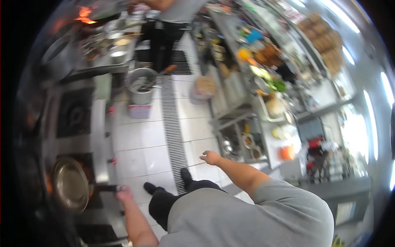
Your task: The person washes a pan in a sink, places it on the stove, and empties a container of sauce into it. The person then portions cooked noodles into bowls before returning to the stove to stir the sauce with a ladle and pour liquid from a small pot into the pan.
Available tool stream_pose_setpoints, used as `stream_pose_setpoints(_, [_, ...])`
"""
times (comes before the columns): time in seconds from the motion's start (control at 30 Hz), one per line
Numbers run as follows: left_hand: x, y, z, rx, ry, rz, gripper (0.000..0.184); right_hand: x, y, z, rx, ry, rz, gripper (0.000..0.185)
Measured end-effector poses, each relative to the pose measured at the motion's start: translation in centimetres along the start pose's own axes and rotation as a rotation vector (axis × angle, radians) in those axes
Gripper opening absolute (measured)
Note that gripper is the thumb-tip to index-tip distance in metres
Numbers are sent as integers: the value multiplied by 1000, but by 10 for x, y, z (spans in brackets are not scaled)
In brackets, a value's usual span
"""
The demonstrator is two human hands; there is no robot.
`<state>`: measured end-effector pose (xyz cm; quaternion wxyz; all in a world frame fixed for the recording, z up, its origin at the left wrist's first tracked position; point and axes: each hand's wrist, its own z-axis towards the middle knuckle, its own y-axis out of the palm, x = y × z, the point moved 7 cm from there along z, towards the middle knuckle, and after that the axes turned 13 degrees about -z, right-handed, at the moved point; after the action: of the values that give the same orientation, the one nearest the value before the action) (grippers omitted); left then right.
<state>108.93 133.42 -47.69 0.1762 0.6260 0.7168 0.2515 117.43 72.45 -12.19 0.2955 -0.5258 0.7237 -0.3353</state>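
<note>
My left hand (pixel 123 193) is closed round the dark handle of a round frying pan (pixel 70 184). The pan rests over a burner of the stove on my left, and an orange glow shows at its left edge. Its inside looks brownish and shiny, but blur hides what is in it. My right hand (pixel 210 157) hangs out in front of me above the tiled floor, to the right of the drain. Nothing shows in it, and its fingers are loosely apart.
A large pot (pixel 141 85) stands on a purple box beside the floor drain (pixel 168 111). A tub (pixel 203 88) sits opposite. Ahead, another person (pixel 168 24) stands near a flaming wok (pixel 98 12). Shelves and a counter (pixel 279 131) with food line my right.
</note>
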Motion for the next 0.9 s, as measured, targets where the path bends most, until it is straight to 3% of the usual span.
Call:
stream_pose_setpoints(0.03, [-6, 13, -16, 242, 82, -221, 28, 46, -12, -20, -26, 153, 58, 63])
stream_pose_setpoints(0.13, [-5, 27, -10, -173, -41, -178, 19, 164, -24, -75, -16, 421, 313, 49])
stream_pose_setpoints(0.23, [-18, 60, -37, -783, -303, -218, 26, 246, -22, -125, -7, 517, 379, 61])
stream_pose_setpoints(0.3, [-32, 67, -101, 270, 248, -135, 42, 300, -12, -149, 37, 586, 455, 58])
stream_pose_setpoints(0.37, [-72, 92, -154, 318, 175, 39, 62, 357, -9, -171, 217, 683, 693, 52])
stream_pose_setpoints(0.43, [-82, 69, -152, 331, 145, 189, 76, 415, -13, -189, 392, 765, 864, 40])
stream_pose_setpoints(0.53, [-105, 52, -169, 427, 72, 498, 77, 566, 11, -198, 761, 874, 508, 37])
stream_pose_setpoints(0.6, [-136, 53, -185, 438, 46, 733, 74, 577, -52, -235, 890, 968, 267, 43])
stream_pose_setpoints(0.67, [-175, 54, -204, 396, 36, 912, 70, 588, -111, -264, 1026, 973, 385, 48])
stream_pose_setpoints(0.73, [-214, 58, -208, 293, -81, 1146, 67, 649, -111, -266, 1222, 1184, 204, 47])
stream_pose_setpoints(0.77, [-225, 59, -208, 222, -192, 1297, 65, 664, -113, -266, 1218, 1198, 228, 47])
stream_pose_setpoints(0.83, [-265, 85, -233, 171, -148, 1453, 62, 691, -122, -259, 1026, 1204, 178, 41])
stream_pose_setpoints(0.87, [-287, 102, -245, 84, -160, 1670, 60, 702, -121, -255, 1025, 1212, 195, 41])
stream_pose_setpoints(0.9, [-305, 116, -252, -5, -174, 1884, 58, 716, -113, -242, 870, 1221, 250, 38])
